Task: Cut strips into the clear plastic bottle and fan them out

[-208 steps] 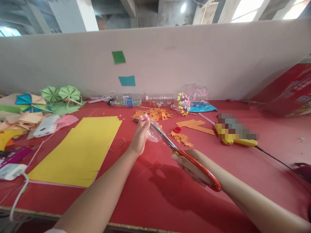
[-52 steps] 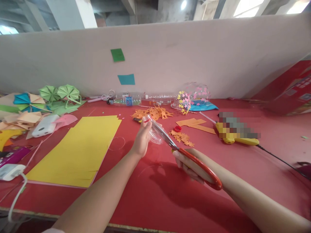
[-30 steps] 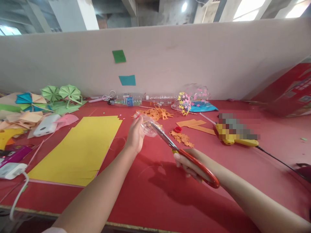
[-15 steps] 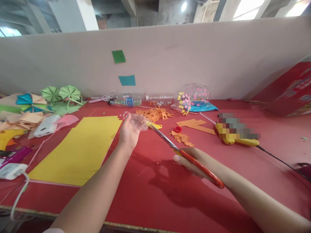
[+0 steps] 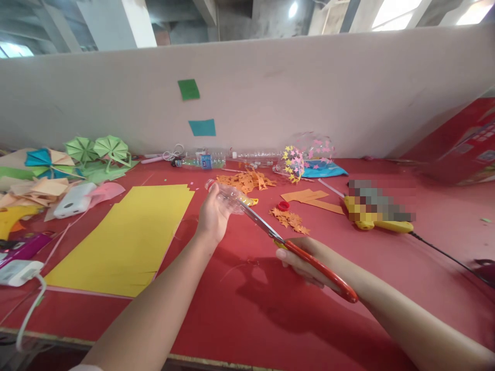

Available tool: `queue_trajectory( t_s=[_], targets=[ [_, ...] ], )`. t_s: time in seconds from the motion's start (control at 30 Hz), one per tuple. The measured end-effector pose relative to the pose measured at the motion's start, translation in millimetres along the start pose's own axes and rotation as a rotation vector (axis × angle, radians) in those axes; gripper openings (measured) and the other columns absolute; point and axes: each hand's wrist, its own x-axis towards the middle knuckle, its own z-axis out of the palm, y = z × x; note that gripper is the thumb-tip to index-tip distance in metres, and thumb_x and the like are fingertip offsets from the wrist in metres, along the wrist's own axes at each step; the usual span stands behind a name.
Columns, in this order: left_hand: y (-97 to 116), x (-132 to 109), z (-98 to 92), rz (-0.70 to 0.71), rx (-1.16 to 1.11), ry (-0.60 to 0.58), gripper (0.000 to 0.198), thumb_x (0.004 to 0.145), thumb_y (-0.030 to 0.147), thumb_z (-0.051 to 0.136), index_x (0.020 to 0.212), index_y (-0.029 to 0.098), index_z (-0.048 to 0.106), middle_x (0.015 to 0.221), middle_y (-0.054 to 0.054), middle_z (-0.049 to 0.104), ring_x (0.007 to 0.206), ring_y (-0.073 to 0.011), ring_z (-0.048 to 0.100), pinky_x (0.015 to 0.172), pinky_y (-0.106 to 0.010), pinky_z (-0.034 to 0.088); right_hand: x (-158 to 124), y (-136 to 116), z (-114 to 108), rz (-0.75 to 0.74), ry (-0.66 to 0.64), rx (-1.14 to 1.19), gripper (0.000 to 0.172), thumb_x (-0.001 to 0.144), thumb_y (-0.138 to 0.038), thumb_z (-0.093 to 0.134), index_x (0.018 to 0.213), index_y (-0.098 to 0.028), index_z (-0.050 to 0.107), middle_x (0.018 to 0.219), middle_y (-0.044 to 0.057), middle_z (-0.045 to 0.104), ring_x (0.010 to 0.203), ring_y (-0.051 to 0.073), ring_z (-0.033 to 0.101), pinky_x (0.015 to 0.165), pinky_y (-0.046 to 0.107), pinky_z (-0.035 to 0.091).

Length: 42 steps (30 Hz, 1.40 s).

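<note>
My left hand is closed round a clear plastic bottle piece and holds it up above the red table. My right hand grips the orange handles of a pair of scissors. Their metal blades point up and left, and the tips touch the bottle piece. Just beyond lie a small red cap and orange paper stars.
A yellow sheet lies at left, near a white power bank and folded paper fans. A yellow glue gun with its cord lies at right. Bottles, orange scraps and a star-covered dome line the back wall.
My left hand swung the bottle piece to the left, away from the blades, then came back a little to the right, so the scissor tips touch the plastic again. My right hand barely moved.
</note>
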Motion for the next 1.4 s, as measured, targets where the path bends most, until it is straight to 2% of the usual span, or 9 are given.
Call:
queue_trajectory(
  t_s=[0.2,0.4,0.63,0.8,0.93,1.27,1.4],
  targets=[
    [0.5,-0.2,1.2,-0.007,-0.033,0.019,0.020,0.085,0.034,0.054,0.075,0.018,0.058,0.076,-0.004,0.067,0.078,-0.0176,0.066,0.084,-0.036,0.049,-0.9,-0.7,1.1,0.005,0.015,-0.002,0.054,0.076,-0.074,0.051,0.067,-0.020,0.045,0.044,-0.010,0.033,0.037,0.007,0.035,0.047,0.025,0.039],
    [-1.4,-2.8,2.7,-0.015,-0.043,0.004,0.018,0.084,0.034,0.056,0.077,0.018,0.058,0.078,-0.005,0.066,0.089,-0.0210,0.066,0.088,-0.039,0.048,-1.0,-1.2,1.3,0.004,0.021,0.021,0.051,0.075,-0.070,0.057,0.066,-0.021,0.045,0.044,-0.010,0.032,0.037,0.007,0.036,0.047,0.025,0.040],
    [-2.2,-4.4,3.6,-0.014,-0.032,0.001,0.019,0.085,0.035,0.056,0.076,0.019,0.058,0.079,-0.004,0.064,0.093,-0.0214,0.065,0.091,-0.041,0.048,-1.6,-5.1,2.5,0.022,0.036,0.046,0.049,0.078,-0.066,0.056,0.065,-0.020,0.047,0.042,-0.010,0.034,0.035,0.006,0.035,0.044,0.023,0.039],
    [-1.6,-2.3,1.2,-0.006,-0.046,0.002,0.018,0.083,0.035,0.059,0.078,0.018,0.059,0.080,-0.005,0.065,0.092,-0.0216,0.065,0.090,-0.040,0.046,-0.3,-8.4,3.4,0.101,0.064,0.018,0.046,0.077,-0.060,0.060,0.060,-0.021,0.044,0.040,-0.009,0.033,0.032,0.006,0.033,0.036,0.022,0.030],
    [0.1,-1.6,-0.4,-0.002,-0.047,0.002,0.017,0.083,0.034,0.057,0.078,0.018,0.058,0.080,-0.005,0.065,0.090,-0.0212,0.065,0.088,-0.039,0.046,1.0,-7.3,3.4,0.143,0.066,0.014,0.047,0.074,-0.062,0.063,0.059,-0.021,0.044,0.042,-0.006,0.039,0.031,0.007,0.035,0.034,0.023,0.029],
    [0.7,-4.5,2.4,-0.003,-0.029,-0.044,0.015,0.078,0.032,0.064,0.081,0.020,0.057,0.081,-0.002,0.064,0.092,-0.0197,0.064,0.088,-0.036,0.045,1.1,0.8,4.0,-0.017,0.029,0.009,0.046,0.077,-0.064,0.057,0.068,-0.020,0.047,0.046,-0.009,0.037,0.040,0.007,0.039,0.043,0.021,0.035],
    [-0.7,-8.3,5.4,-0.024,-0.024,-0.037,0.014,0.080,0.031,0.062,0.086,0.020,0.056,0.085,-0.002,0.063,0.095,-0.0188,0.062,0.090,-0.035,0.044,0.8,-0.8,5.7,-0.005,0.061,0.019,0.049,0.077,-0.067,0.055,0.067,-0.020,0.046,0.043,-0.010,0.035,0.035,0.006,0.036,0.047,0.024,0.042]
  ],
)
